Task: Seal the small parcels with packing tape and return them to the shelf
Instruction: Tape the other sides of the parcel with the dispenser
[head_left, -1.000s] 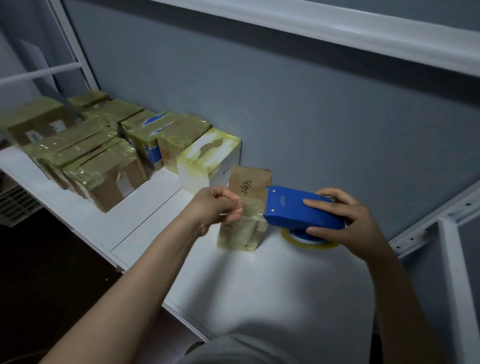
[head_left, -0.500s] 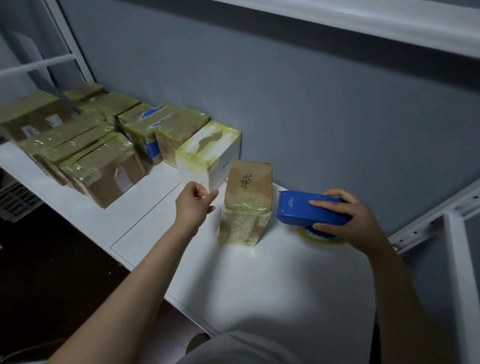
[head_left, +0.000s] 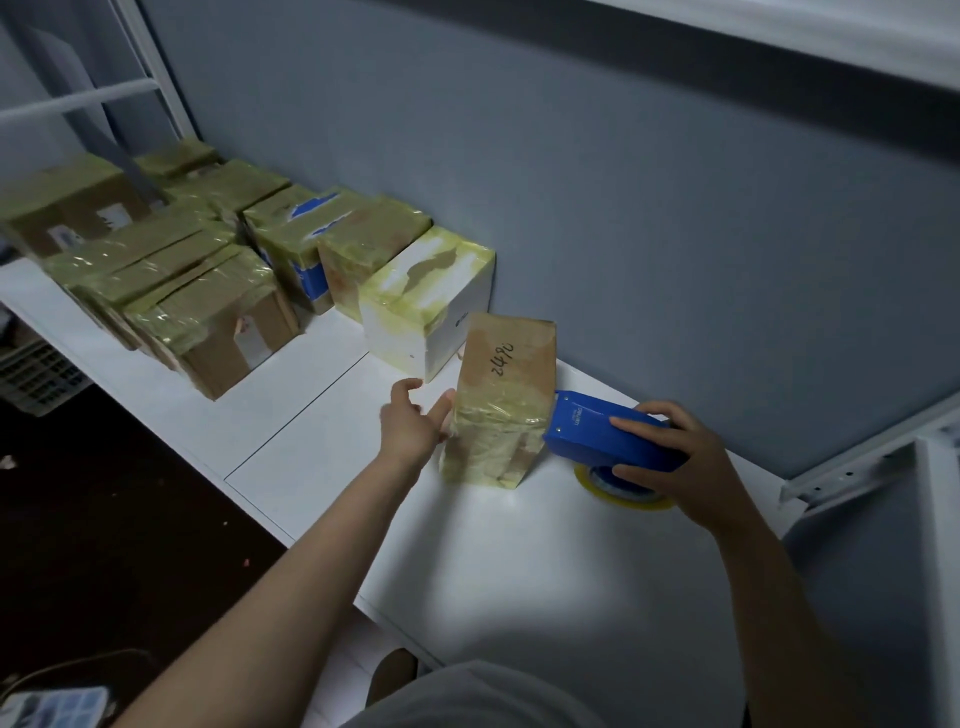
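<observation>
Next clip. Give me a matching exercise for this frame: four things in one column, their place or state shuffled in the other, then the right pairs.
Things:
1. blue tape dispenser
2. brown parcel with the handwritten number
3. white box
4. left hand

Place or state:
A. standing upright on the shelf, tape round its lower half
B. open, at the brown parcel's left side
C. gripped by the right hand
D. at the end of the row of taped parcels, nearest the brown parcel

Pairs: 1-C, 2-A, 3-D, 4-B
</observation>
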